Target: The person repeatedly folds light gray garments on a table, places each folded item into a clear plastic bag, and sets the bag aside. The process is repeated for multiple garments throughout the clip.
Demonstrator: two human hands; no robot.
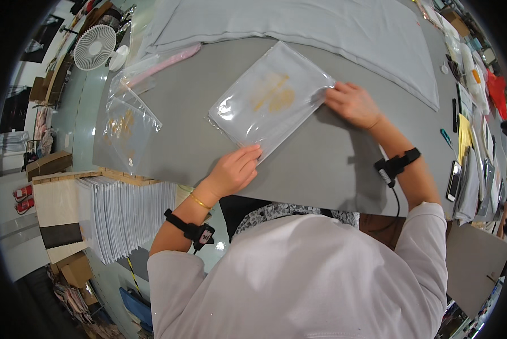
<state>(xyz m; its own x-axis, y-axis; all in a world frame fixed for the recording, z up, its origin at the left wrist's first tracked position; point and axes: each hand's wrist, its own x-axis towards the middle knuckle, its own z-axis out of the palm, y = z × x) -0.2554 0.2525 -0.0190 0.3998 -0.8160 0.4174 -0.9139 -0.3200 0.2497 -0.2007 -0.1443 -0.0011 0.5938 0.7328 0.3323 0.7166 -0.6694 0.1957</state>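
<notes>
A flat, clear plastic bag (273, 93) with a gold print and folded pale grey fabric inside lies at a slant on the grey table. The near corner of the bag is pinched by my left hand (234, 172). Across from it, my right hand (352, 104) grips the right corner, its fingers closed on the plastic. Past the bag, a large pale grey folded cloth (299, 22) spreads over the far part of the table. To the left lie loose clear bags (123, 127) with gold print, one partly hanging at the table's edge.
A pink strip (171, 61) lies at the far left of the grey table (321, 164). Below its left edge, a wooden crate (55, 209) holds a row of filled bags (129, 212). A white fan (95, 48) stands beyond. A phone (453, 181) and papers lie at the right.
</notes>
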